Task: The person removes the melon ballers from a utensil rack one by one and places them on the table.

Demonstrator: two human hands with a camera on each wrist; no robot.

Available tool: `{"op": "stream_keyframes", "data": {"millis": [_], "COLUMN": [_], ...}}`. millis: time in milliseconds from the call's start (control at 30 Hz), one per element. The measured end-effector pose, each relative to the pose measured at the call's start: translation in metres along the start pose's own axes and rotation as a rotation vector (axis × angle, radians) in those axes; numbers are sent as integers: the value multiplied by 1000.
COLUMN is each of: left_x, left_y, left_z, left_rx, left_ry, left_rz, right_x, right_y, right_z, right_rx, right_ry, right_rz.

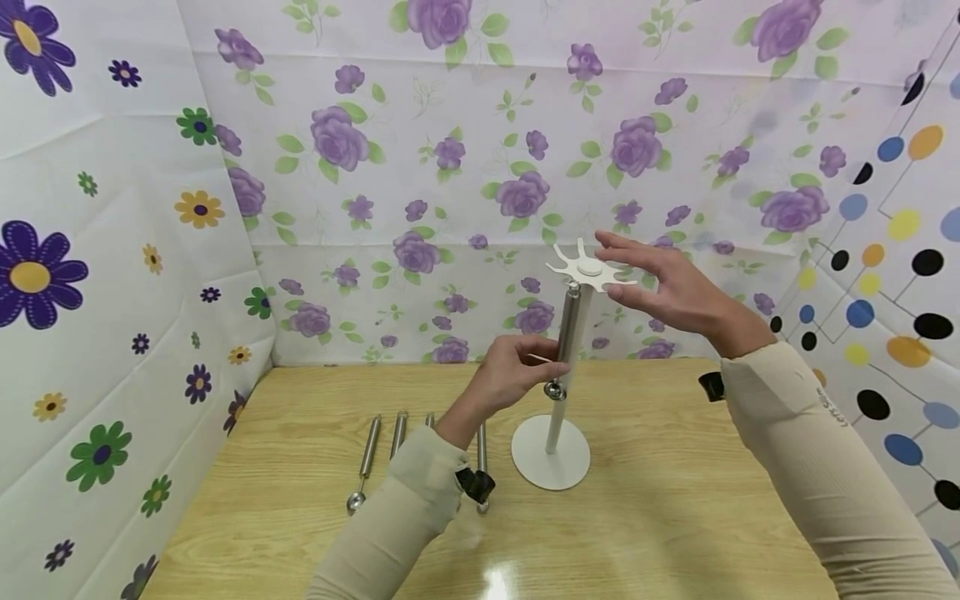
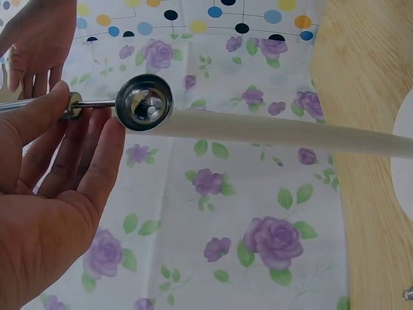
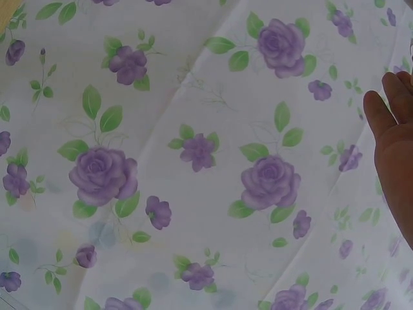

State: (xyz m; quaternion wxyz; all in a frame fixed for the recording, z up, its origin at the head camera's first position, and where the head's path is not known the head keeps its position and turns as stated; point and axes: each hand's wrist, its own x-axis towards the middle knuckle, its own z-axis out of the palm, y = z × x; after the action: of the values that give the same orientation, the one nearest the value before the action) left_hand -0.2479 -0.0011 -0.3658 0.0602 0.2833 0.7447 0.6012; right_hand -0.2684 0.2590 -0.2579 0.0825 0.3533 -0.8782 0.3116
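Note:
My left hand [image 1: 517,371] pinches the metal handle of a melon baller [image 1: 570,327] between thumb and fingers. It stands nearly upright with its small round bowl [image 2: 144,102] down, beside the pole of a white stand [image 1: 557,429]. The handle's ring end is right at the underside of the stand's hooked top [image 1: 588,268]. My right hand [image 1: 678,287] is at the right side of that top, fingers extended and thumb below, fingertips close to its curved hooks. In the right wrist view, only part of the right hand [image 3: 395,148] shows at the edge.
Several similar metal tools lie on the wooden table [image 1: 675,500] at left, including one scoop [image 1: 367,458]; my left forearm partly covers the others. The stand's round white base [image 1: 528,458] rests on the table. Flowered sheeting [image 1: 450,192] rises behind, with patterned sheets at both sides.

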Motion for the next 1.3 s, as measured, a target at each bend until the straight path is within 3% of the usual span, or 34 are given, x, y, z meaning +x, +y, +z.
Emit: {"op": "stream_keyframes", "data": {"millis": [500, 867, 1300], "left_x": [-16, -37, -59], "left_y": [9, -11, -33], "left_z": [-20, -47, -75], "left_rx": [10, 63, 56], "left_ry": [-8, 34, 146], "left_rz": [-1, -63, -162], "right_x": [1, 0, -1], "right_y": [-1, 0, -2], "right_z": [2, 3, 4], "right_rx": [3, 9, 20], "right_ry": [16, 20, 34], "right_rz": [1, 17, 43]}}
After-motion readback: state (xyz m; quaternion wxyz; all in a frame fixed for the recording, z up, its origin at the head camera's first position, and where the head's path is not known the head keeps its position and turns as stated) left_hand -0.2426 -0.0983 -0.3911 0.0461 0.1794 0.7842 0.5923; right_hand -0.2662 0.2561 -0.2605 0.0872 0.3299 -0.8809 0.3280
